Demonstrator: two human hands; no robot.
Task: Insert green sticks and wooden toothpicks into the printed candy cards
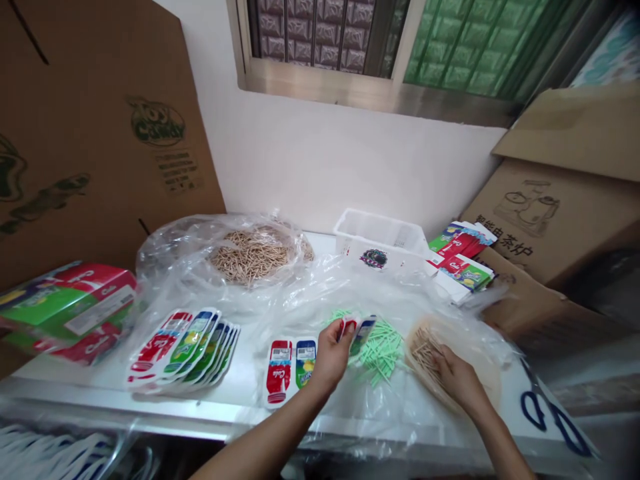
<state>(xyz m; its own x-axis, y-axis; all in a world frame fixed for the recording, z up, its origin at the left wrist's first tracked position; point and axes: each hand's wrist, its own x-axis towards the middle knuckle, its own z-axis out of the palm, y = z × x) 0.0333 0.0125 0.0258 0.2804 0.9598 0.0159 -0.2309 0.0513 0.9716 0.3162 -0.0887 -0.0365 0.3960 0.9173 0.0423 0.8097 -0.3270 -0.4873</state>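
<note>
My left hand [334,353] pinches a small bottle-shaped candy packet [363,333], printed red on one half and green and blue on the other. Beneath the packet lies a pile of light green plastic sticks [381,350]. Over a shallow tan bowl [477,347], my right hand [457,379] has its fingers closed among thin wooden sticks [424,348]; how many it grips is hidden. Left of my left hand, a Cola and lemon packet [279,373] lies flat. An overlapping row of similar packets [185,347] spreads further left.
A clear bag of wooden sticks [250,257] and a white plastic basket [383,233] stand at the back. Printed display boxes [95,300] sit at left, flattened printed cartons [463,257] at right. Dark-handled scissors [555,417] lie near the right edge. Large cardboard boxes [100,133] flank the table.
</note>
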